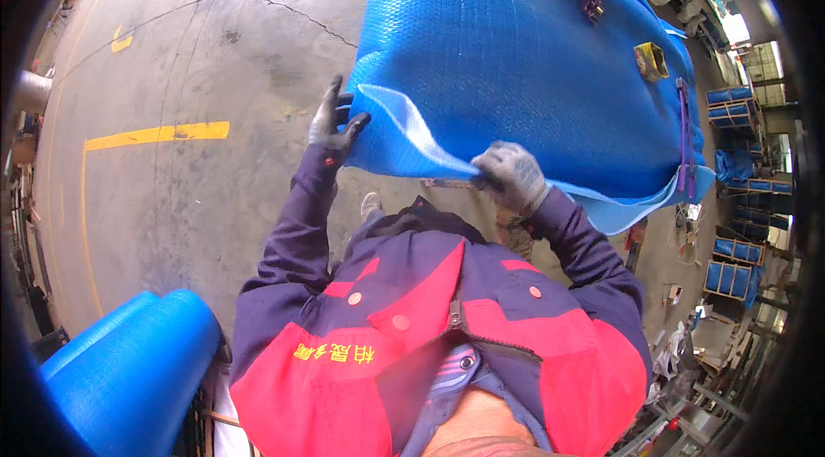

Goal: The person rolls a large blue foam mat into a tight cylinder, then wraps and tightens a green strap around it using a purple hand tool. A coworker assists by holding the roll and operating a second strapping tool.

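A large blue bubble-textured sheet (516, 53) drapes over a bulky block in front of me. Its near edge curls up and shows a pale underside. My left hand (335, 118), in a grey and black glove, is at the sheet's left corner, fingers stretched and thumb apart, touching the side. At the middle of the near edge, my gloved right hand (513, 175) is closed on the sheet's rim; its fingertips are partly hidden. On top rests a roll of yellow tape (650, 62). A dark purple clamp (593, 0) and a purple clamp (683, 135) grip the sheet farther right.
Blue rolls (146, 362) stand at the lower left, close to my left side. Yellow lines (159, 136) mark the cracked concrete floor (249, 62). Along the right are wooden-framed crates with blue covers (730, 277), and metal frames and scraps (696, 405) lie lower right.
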{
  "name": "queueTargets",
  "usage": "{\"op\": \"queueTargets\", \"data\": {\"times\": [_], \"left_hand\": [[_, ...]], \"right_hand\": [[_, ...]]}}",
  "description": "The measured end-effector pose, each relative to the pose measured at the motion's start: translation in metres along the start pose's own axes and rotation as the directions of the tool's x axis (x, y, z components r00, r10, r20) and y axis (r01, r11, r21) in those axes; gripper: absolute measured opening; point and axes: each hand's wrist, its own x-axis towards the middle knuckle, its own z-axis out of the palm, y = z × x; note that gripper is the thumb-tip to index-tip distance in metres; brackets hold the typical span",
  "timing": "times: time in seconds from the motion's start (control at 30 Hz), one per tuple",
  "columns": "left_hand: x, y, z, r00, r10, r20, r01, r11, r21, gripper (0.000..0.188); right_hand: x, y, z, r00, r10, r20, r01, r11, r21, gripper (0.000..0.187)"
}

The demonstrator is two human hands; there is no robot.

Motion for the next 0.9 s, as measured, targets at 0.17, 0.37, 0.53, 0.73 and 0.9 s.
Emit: {"op": "queueTargets", "data": {"times": [0.17,0.37,0.53,0.73,0.9], "left_hand": [[-0.062,-0.016,-0.028,0.935,0.341,-0.094,-0.299,0.904,0.304,0.094],[-0.163,-0.082,-0.018,0.875,0.399,-0.274,-0.239,0.848,0.472,0.082],[-0.205,-0.116,0.016,0.922,-0.207,-0.326,0.054,0.904,-0.423,0.077],[-0.157,-0.06,0.035,0.837,0.546,0.037,-0.467,0.678,0.568,0.065],[-0.075,-0.03,0.03,0.729,0.447,0.518,-0.669,0.624,0.404,0.041]], "right_hand": [[-0.037,-0.04,0.021,0.969,0.122,0.214,-0.143,0.986,0.083,0.05],[-0.012,-0.056,0.037,0.945,0.018,0.327,-0.014,1.0,-0.017,0.085],[0.024,-0.047,0.071,0.83,-0.11,0.546,-0.013,0.976,0.216,0.095],[0.012,-0.057,0.116,0.696,-0.323,0.641,0.118,0.932,0.342,0.061],[0.004,-0.073,0.099,0.818,-0.07,0.571,-0.024,0.988,0.156,0.02]]}}
